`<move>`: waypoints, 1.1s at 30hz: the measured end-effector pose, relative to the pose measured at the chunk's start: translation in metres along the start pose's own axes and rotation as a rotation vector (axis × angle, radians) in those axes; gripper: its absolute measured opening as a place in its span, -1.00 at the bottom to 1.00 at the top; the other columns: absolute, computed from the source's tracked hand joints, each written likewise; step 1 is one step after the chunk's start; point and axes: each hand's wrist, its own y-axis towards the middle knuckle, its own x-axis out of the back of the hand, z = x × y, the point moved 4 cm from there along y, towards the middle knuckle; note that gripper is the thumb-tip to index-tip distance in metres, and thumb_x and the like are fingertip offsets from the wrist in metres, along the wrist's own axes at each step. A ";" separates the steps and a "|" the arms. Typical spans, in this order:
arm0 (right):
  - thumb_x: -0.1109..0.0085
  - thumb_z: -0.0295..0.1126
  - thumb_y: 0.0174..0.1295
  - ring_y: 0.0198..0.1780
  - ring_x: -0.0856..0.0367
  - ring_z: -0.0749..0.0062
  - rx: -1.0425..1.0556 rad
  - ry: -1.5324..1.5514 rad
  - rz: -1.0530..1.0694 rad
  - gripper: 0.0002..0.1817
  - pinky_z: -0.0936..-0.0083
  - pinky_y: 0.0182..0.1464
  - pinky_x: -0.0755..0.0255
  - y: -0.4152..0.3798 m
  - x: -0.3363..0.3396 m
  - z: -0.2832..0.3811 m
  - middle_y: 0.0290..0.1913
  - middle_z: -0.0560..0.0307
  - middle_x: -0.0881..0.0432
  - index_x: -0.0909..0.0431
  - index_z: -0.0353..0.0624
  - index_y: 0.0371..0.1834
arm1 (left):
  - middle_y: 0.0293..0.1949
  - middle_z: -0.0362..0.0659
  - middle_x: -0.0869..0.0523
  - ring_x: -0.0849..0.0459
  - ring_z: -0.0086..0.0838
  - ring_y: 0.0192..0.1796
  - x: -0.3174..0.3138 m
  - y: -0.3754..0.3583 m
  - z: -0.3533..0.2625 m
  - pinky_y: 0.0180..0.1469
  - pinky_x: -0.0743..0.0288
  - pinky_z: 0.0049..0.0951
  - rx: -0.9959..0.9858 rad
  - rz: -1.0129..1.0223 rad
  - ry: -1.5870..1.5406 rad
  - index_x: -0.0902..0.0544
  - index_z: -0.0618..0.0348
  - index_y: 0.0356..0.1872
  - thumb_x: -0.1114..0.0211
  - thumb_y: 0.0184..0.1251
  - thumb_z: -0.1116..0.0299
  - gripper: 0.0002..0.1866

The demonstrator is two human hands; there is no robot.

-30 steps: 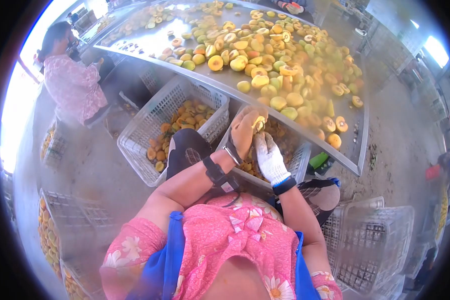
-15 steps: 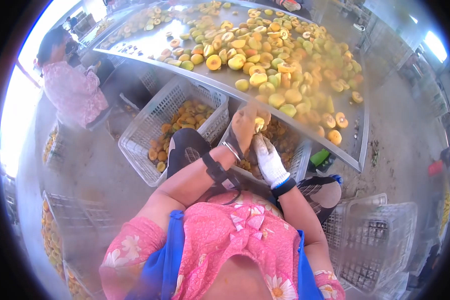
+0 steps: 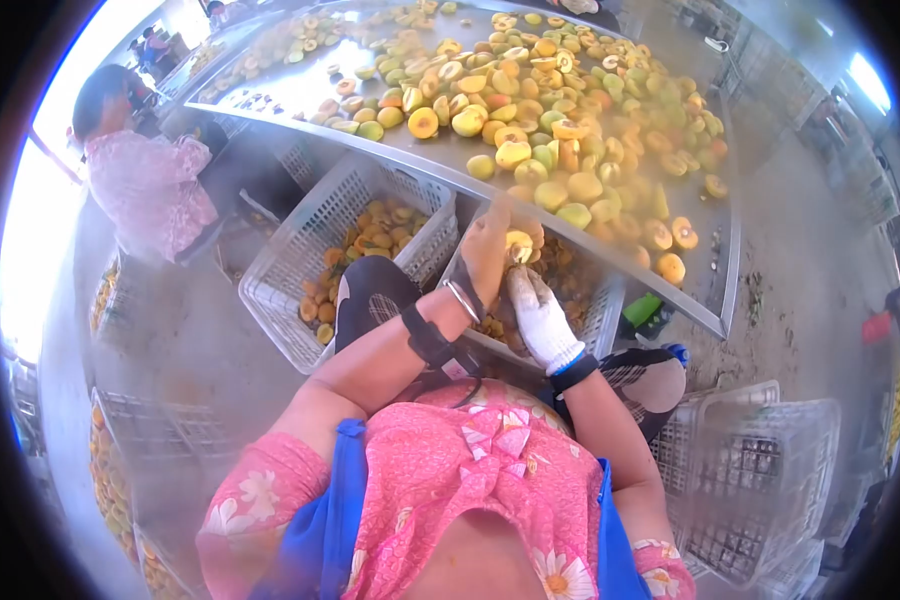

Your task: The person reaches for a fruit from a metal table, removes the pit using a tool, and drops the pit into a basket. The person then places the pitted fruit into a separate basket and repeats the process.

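- The person sits in a pink floral top [image 3: 420, 460], forearms reaching forward so that both hands meet at the near rim of the table.
- Right hand [image 3: 542, 318], in a white knitted glove with a dark band at the wrist: its fingers lie close to one another, tips against or just beside the fruit's lower side. Whether they pinch it, or hide something small, I cannot tell.
- Left hand [image 3: 490, 245], raised on the other side: its fingers curl closed around a yellow piece of cut fruit [image 3: 518, 246], apparently steadying it and turning its pale part towards the glove. Some of the fingertips are hidden.
- The fruit is above a white plastic lattice crate [image 3: 607, 322] that stands between the knees, partly beneath the table; this seems a handy spot for catching whatever drops. Orange-brown pieces lie inside.
- Just left of that, a second white lattice crate [image 3: 282, 308] holds orange fruit pieces, likely set there to be within the left hand's reach.
- Beyond, a grey metal table [image 3: 445, 156] bears a broad spread of yellow and green cut fruit [image 3: 530, 90], its raised rim probably keeping pieces from rolling off.
- Farther left, a co-worker in a pale pink patterned top [image 3: 150, 190] sits beside the table.
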 end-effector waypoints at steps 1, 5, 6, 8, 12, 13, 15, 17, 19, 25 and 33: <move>0.00 -0.03 0.54 -0.58 -0.33 0.72 0.087 -0.020 -0.045 -0.67 0.67 -0.55 -0.20 0.001 -0.003 0.001 -0.52 0.38 -0.45 -0.51 -0.07 -0.12 | -0.41 -0.14 -0.71 -0.64 -0.50 -0.40 0.000 0.002 0.002 -0.30 -0.56 -0.50 -0.101 -0.002 0.080 -0.67 0.25 -0.32 0.02 0.63 -0.04 -0.45; 0.00 -0.05 0.54 -0.48 -0.38 0.68 -0.036 0.076 0.063 -0.66 0.65 -0.45 -0.28 0.002 0.010 -0.011 -0.44 0.31 -0.51 -0.51 -0.12 -0.08 | -0.37 -0.13 -0.71 -0.65 -0.48 -0.38 0.007 0.007 0.006 -0.29 -0.57 -0.49 -0.088 0.030 0.163 -0.64 0.23 -0.31 0.04 0.65 -0.02 -0.48; 0.00 -0.05 0.54 -0.45 -0.41 0.67 -0.073 0.070 0.101 -0.65 0.64 -0.42 -0.32 0.001 0.012 -0.010 -0.40 0.29 -0.53 -0.51 -0.14 -0.04 | -0.36 -0.15 -0.71 -0.64 -0.52 -0.37 0.002 0.001 -0.006 -0.28 -0.56 -0.50 0.049 0.042 0.067 -0.64 0.23 -0.29 0.03 0.65 0.00 -0.50; 0.00 -0.06 0.55 -0.39 -0.45 0.65 -0.046 -0.025 0.110 -0.62 0.64 -0.36 -0.37 0.001 0.013 -0.007 -0.35 0.24 -0.57 -0.52 -0.18 0.03 | -0.31 -0.19 -0.71 -0.63 -0.57 -0.34 0.001 -0.001 -0.009 -0.26 -0.55 -0.50 0.142 0.104 -0.009 -0.64 0.24 -0.22 0.00 0.64 0.02 -0.54; 0.02 -0.05 0.55 -0.45 -0.42 0.69 0.119 -0.079 -0.117 -0.58 0.67 -0.41 -0.33 0.003 0.003 -0.005 -0.42 0.30 -0.54 -0.51 -0.19 0.14 | -0.29 -0.12 -0.72 -0.67 -0.45 -0.32 -0.001 0.006 0.013 -0.25 -0.59 -0.47 -0.250 0.013 0.263 -0.64 0.24 -0.20 -0.03 0.60 -0.06 -0.50; 0.02 -0.05 0.55 -0.40 -0.45 0.65 0.059 -0.076 -0.078 -0.57 0.64 -0.34 -0.37 0.002 0.006 -0.005 -0.39 0.27 -0.57 -0.50 -0.21 0.14 | -0.29 -0.13 -0.72 -0.66 -0.46 -0.33 -0.001 0.008 0.013 -0.25 -0.58 -0.48 -0.159 0.002 0.202 -0.65 0.24 -0.20 -0.02 0.61 -0.05 -0.50; 0.04 -0.04 0.56 -0.29 -0.51 0.57 -0.061 -0.078 0.000 -0.55 0.59 -0.20 -0.44 -0.001 0.012 -0.004 -0.31 0.19 -0.62 -0.50 -0.25 0.14 | -0.30 -0.14 -0.73 -0.65 -0.49 -0.34 0.001 0.005 0.011 -0.25 -0.57 -0.50 0.029 -0.025 0.080 -0.65 0.24 -0.20 0.00 0.63 -0.02 -0.51; 0.04 -0.03 0.55 -0.29 -0.52 0.56 -0.119 -0.047 0.143 -0.54 0.59 -0.21 -0.44 0.001 0.013 -0.004 -0.31 0.19 -0.62 -0.50 -0.25 0.14 | -0.33 -0.14 -0.73 -0.65 -0.49 -0.36 -0.004 -0.001 0.003 -0.28 -0.55 -0.50 0.040 -0.026 0.056 -0.66 0.26 -0.25 0.02 0.64 0.00 -0.49; 0.00 -0.12 0.54 -0.10 -0.58 0.46 0.105 -0.328 -0.095 -0.58 0.44 -0.01 -0.48 0.002 0.008 -0.009 -0.15 0.11 -0.67 -0.52 -0.29 0.15 | -0.35 -0.13 -0.73 -0.66 -0.49 -0.37 0.001 0.006 0.009 -0.30 -0.55 -0.50 -0.065 0.013 0.180 -0.67 0.27 -0.29 0.01 0.64 0.00 -0.48; 0.02 -0.08 0.55 -0.23 -0.48 0.50 -0.211 -0.008 0.146 -0.59 0.52 -0.16 -0.36 0.001 0.016 -0.015 -0.20 0.16 -0.59 -0.48 -0.20 0.17 | -0.49 -0.12 -0.71 -0.60 -0.48 -0.54 -0.011 -0.006 -0.014 -0.39 -0.52 -0.50 -0.011 0.003 0.217 -0.68 0.27 -0.45 0.04 0.64 -0.04 -0.39; -0.04 -0.02 0.52 -0.14 -0.50 0.67 -0.265 0.034 0.114 -0.58 0.66 -0.08 -0.41 -0.005 0.017 -0.014 -0.12 0.33 -0.61 -0.57 -0.15 0.12 | -0.49 -0.04 -0.70 -0.63 -0.38 -0.50 0.001 0.002 0.000 -0.41 -0.54 -0.44 0.070 0.053 0.190 -0.62 0.26 -0.48 0.06 0.62 -0.11 -0.36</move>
